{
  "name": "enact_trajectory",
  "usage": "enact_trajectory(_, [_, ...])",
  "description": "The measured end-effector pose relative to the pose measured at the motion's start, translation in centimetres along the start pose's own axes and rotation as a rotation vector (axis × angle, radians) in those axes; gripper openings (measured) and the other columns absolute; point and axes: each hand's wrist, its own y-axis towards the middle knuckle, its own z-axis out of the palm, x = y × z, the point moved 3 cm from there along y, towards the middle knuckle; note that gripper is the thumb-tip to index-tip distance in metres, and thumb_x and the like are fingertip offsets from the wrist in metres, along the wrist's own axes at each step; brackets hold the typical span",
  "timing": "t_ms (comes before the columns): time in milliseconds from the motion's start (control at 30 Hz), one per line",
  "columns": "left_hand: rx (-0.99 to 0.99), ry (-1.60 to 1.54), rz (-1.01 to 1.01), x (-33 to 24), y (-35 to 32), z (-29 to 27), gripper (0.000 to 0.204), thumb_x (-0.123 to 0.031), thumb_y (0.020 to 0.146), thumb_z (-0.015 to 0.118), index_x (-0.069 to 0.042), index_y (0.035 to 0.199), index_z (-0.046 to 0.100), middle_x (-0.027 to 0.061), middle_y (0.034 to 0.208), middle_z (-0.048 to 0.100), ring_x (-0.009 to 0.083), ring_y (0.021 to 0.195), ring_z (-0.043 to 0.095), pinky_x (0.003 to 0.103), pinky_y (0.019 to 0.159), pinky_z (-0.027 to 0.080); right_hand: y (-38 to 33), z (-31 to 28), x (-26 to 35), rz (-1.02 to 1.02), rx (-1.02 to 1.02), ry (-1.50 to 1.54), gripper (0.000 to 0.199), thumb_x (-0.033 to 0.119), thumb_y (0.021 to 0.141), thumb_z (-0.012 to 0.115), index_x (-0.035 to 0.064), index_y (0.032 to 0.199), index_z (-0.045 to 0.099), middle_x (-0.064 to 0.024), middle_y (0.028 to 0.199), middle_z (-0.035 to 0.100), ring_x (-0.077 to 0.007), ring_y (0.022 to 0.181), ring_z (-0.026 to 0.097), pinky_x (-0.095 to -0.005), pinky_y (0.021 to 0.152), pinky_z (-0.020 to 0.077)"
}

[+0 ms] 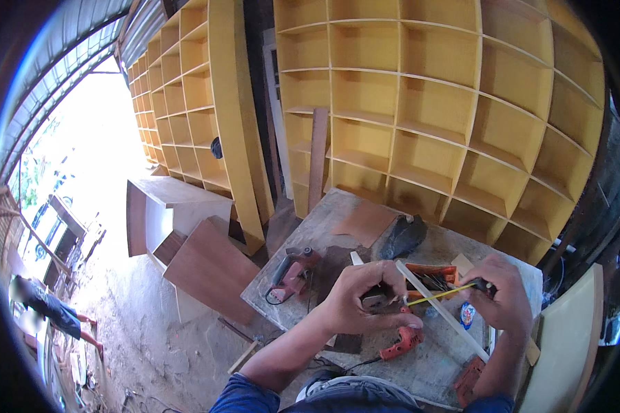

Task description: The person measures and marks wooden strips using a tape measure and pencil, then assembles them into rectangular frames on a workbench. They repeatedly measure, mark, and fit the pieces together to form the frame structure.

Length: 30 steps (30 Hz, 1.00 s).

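Observation:
A thin yellow tape measure blade runs between my two hands above the workbench. My left hand is closed, with thumb and fingers at the blade's left end; a dark shape shows inside its curl, too hidden to name. In my right hand is the dark tape measure case, mostly covered by the fingers. A long pale strip slants under the blade, its upper end beside my left fingers. Beneath my hands lie a red-orange drill and an orange tray of tools.
A red-and-grey power tool and a dark bag lie on the bench. Yellow shelving stands behind it. Brown panels lean at left; a pale panel stands at right. Another person is far left.

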Motion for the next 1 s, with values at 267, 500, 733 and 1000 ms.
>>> enact_trajectory(267, [0.004,0.052,-0.047,1.4,0.7,0.4,0.039,-0.018,0.073,0.096,-0.006,0.086,0.061,0.0039,0.082,0.066,0.0106,0.073,0.062,0.027,0.064,0.049,0.9,-2.4,5.9,0.152,-0.03,-0.03,0.02,0.019,0.074,0.08,0.0043,0.086,0.075,-0.0127,0.074,0.062,-0.0301,0.074,0.059,-0.0422,0.067,0.0455])
enact_trajectory(500, [0.039,0.02,0.009,1.1,0.9,0.6,0.044,-0.023,0.071,0.097,-0.005,0.085,0.059,0.0038,0.079,0.064,0.0118,0.072,0.06,0.028,0.064,0.047,1.6,-2.4,6.2,0.163,0.038,-0.164,0.021,0.023,0.076,0.079,0.0051,0.086,0.076,-0.0137,0.07,0.058,-0.0318,0.072,0.059,-0.0442,0.066,0.0436])
enact_trajectory(733, [0.118,-0.271,0.118,1.5,1.0,-0.1,0.072,-0.07,0.092,0.059,0.002,0.087,0.058,0.0118,0.081,0.058,0.024,0.077,0.057,0.034,0.072,0.044,1.5,-3.0,6.7,0.119,0.06,-0.247,0.021,0.024,0.076,0.079,0.0049,0.084,0.075,-0.0146,0.07,0.059,-0.0323,0.072,0.06,-0.045,0.066,0.0441])
enact_trajectory(1000, [0.054,-0.24,0.018,2.6,0.3,0.1,0.084,-0.077,0.099,0.031,0.002,0.085,0.059,0.0118,0.08,0.06,0.0238,0.075,0.057,0.035,0.07,0.045,2.2,-3.5,7.6,0.097,0.05,-0.275,0.02,0.023,0.077,0.079,0.0046,0.084,0.076,-0.0145,0.072,0.066,-0.0333,0.075,0.064,-0.0452,0.069,0.0487])
